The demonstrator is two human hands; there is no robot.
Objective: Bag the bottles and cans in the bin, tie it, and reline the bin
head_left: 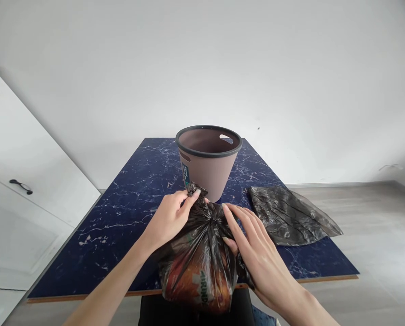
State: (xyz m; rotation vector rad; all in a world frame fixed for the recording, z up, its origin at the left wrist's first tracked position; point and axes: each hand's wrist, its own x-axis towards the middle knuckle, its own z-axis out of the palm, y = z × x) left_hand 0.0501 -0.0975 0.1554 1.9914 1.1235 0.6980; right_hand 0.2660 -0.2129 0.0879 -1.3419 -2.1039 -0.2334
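Note:
A filled black garbage bag [202, 267], thin enough to show orange and red packaging inside, hangs at the table's front edge, its top gathered into a knot. My left hand [171, 215] pinches a twisted end of the bag between thumb and fingers, left of the knot. On the other side, my right hand [250, 235] lies against the bag with fingers extended and the thumb apart from them. Just behind stands a brownish-pink trash can [211, 174] with a dark rim and cut-out handles; no liner shows in it.
Another black plastic bag [287, 215] lies flat on the right side of the blue marbled table [121, 217], partly over its edge. A white cabinet [26, 203] stands at the left, and a pale wall [202, 68] rises behind.

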